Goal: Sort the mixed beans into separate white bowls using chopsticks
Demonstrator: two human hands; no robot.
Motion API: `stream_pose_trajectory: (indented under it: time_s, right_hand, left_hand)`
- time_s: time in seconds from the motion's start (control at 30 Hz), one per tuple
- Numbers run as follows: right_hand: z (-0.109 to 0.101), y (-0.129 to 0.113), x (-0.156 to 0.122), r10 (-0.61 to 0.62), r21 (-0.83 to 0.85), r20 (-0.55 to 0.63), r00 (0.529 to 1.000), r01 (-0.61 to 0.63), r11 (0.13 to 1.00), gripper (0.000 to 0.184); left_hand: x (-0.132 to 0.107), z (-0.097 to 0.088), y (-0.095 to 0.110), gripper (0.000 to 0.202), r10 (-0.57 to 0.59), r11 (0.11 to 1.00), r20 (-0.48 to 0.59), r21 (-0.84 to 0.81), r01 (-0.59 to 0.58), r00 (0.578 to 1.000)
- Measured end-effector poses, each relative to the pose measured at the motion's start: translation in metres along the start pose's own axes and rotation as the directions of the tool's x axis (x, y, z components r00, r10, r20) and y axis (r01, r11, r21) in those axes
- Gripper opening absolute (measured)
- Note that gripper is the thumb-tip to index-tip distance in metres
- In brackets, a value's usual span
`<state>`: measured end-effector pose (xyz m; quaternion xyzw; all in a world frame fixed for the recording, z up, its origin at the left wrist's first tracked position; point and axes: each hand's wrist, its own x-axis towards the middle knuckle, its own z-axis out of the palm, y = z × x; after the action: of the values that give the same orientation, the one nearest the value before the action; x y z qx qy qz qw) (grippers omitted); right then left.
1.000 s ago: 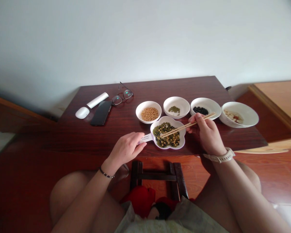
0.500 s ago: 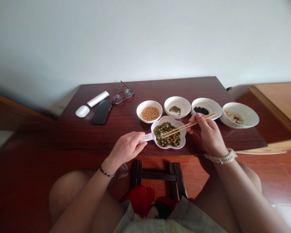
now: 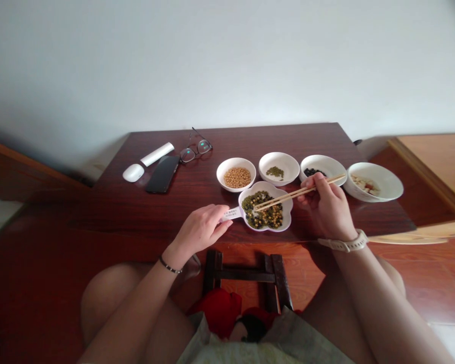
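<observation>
My left hand [image 3: 203,225] pinches the handle of a flower-shaped white dish [image 3: 287,218] at the table's front edge. In the dish lie mixed beans [image 3: 267,216], green, black and yellow. My right hand [image 3: 328,207] grips a pair of wooden chopsticks [image 3: 301,192], whose tips reach down among these beans. Behind the dish stand a bowl of soybeans [image 3: 237,177], a bowl with a few green beans [image 3: 275,172], and a bowl of black beans [image 3: 314,172], partly hidden by my right hand. Farther right, a larger bowl [image 3: 389,184] contains pale and reddish pieces.
On the table's left side lie a black phone [image 3: 163,174], glasses [image 3: 196,150], a white mouse [image 3: 133,173] and a white cylindrical case [image 3: 157,154]. The dark wooden table [image 3: 242,136] stands against a wall. A dark wooden stool [image 3: 246,274] is below its front edge.
The whole view has shifted slightly. The chopstick tips have moved a little up and right within the dish, pushing the beans about. My left hand still holds the handle.
</observation>
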<state>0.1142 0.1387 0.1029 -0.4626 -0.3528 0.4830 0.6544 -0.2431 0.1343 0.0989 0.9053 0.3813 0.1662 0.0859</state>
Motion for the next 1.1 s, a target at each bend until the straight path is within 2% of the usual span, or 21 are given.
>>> stream_pose_trajectory:
  time_s: [0.17,0.53,0.63,0.83,1.0,1.1]
  right_hand:
    - [0.006,-0.002,0.007,-0.041,0.145,0.013,0.999,0.039,0.989,0.042]
    - [0.036,0.001,0.028,-0.196,0.333,-0.082,0.977,0.212,0.919,0.038]
    - [0.041,0.005,0.031,-0.237,0.281,-0.096,0.967,0.255,0.925,0.04]
    - [0.044,0.02,0.023,-0.174,0.016,0.001,0.985,0.174,0.985,0.044]
    - [0.033,0.022,0.023,-0.174,-0.017,-0.017,0.985,0.173,0.985,0.046]
    - [0.025,0.018,0.022,-0.167,0.024,-0.04,0.985,0.168,0.986,0.045]
  left_hand:
    - [-0.001,0.001,0.0,0.02,-0.008,1.0,0.004,0.008,0.008,1.0]
    - [-0.001,0.0,0.001,0.019,-0.007,1.0,-0.002,0.005,0.007,1.0]
    - [-0.001,0.0,0.001,0.02,-0.004,1.0,-0.002,-0.011,0.004,1.0]
    - [-0.002,0.0,0.002,0.016,-0.009,1.0,-0.006,-0.015,0.009,1.0]
    - [-0.002,0.0,0.003,0.017,-0.001,1.0,-0.001,-0.008,0.001,1.0]
    - [-0.002,0.0,0.002,0.017,0.001,1.0,-0.01,-0.007,-0.001,1.0]
